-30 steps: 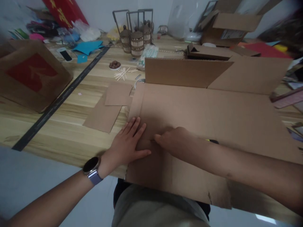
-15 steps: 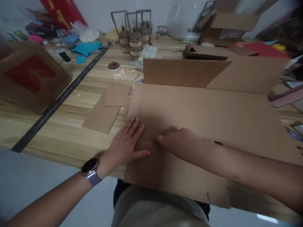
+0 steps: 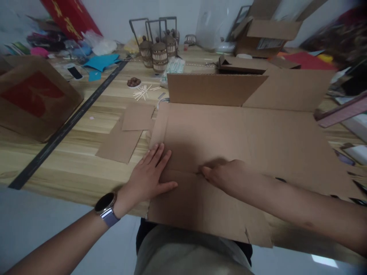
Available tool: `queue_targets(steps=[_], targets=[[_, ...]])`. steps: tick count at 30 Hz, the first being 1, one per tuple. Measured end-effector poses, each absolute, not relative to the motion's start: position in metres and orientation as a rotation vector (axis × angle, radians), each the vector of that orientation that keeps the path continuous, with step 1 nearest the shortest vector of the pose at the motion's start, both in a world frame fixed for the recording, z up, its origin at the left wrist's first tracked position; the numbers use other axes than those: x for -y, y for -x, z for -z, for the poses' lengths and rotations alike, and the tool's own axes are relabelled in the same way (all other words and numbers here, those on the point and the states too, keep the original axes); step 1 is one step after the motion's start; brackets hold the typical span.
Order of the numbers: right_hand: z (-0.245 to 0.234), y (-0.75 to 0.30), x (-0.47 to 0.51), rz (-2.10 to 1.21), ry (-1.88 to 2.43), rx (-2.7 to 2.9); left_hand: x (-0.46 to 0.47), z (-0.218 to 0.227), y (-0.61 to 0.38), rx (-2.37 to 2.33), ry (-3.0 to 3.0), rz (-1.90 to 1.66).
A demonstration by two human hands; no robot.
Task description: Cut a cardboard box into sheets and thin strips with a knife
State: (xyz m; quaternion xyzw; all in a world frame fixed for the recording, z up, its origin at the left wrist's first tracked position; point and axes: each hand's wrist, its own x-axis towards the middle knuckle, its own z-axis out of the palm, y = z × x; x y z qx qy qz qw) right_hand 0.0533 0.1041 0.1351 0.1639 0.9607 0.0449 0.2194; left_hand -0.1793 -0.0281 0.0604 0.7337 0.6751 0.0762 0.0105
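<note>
Right hand [image 3: 223, 173], grip unclear

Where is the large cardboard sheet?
In the head view, the large cardboard sheet lies on the table, centre to right, beneath the left hand and right hand, right of two smaller cardboard pieces.

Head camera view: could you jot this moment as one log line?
left hand: spread on cardboard sheet | right hand: curled at line across sheet, grip unclear | watch: left wrist | wooden table: beneath sheet
</note>
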Motion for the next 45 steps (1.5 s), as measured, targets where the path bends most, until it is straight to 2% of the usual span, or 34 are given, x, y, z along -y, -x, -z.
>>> queue_targets(steps=[12,19,30,45], targets=[[-0.136,-0.091,-0.112,0.002,-0.545,-2.741,0.029,-0.059,0.182,-2.088,-2.305,-0.26],[-0.138,-0.097,-0.13,0.333,-0.534,-2.786,0.028,-0.06,0.175,-2.135,-2.317,-0.227],[-0.136,-0.009,-0.099,0.005,-0.394,-2.758,0.028,-0.05,0.173,-2.12,-2.298,-0.312],[-0.136,0.027,-0.088,0.041,-0.303,-2.711,0.024,-0.063,0.198,-1.933,-2.341,-0.251]])
